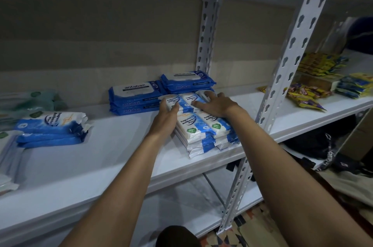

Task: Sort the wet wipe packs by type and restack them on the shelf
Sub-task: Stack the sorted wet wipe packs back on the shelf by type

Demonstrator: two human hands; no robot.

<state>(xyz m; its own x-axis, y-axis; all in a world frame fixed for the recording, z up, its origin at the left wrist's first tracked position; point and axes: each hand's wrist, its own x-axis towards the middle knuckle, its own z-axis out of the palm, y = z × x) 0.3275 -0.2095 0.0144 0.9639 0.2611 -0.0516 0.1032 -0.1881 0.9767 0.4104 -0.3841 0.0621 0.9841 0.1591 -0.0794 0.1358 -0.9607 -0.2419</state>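
On the white shelf [113,157], small white-and-blue antibacterial wipe packs [193,125] lie stacked in rows near the right upright. My left hand [166,117] grips the back-left pack [171,102] of this group from its side. My right hand [217,105] lies flat with spread fingers on the back packs. Behind them are two stacks of blue Antabax packs [137,97], the right-hand Antabax stack [186,82] higher. A separate pile of larger antibacterial wipe packs [52,128] sits at the left.
Green-tinted packs [30,103] lie at the far left back, more white packs [8,157] at the left edge. A perforated white upright [282,77] stands right of the stacks. Yellow snack packets [304,97] fill the neighbouring shelf. A dark bag [314,143] lies below.
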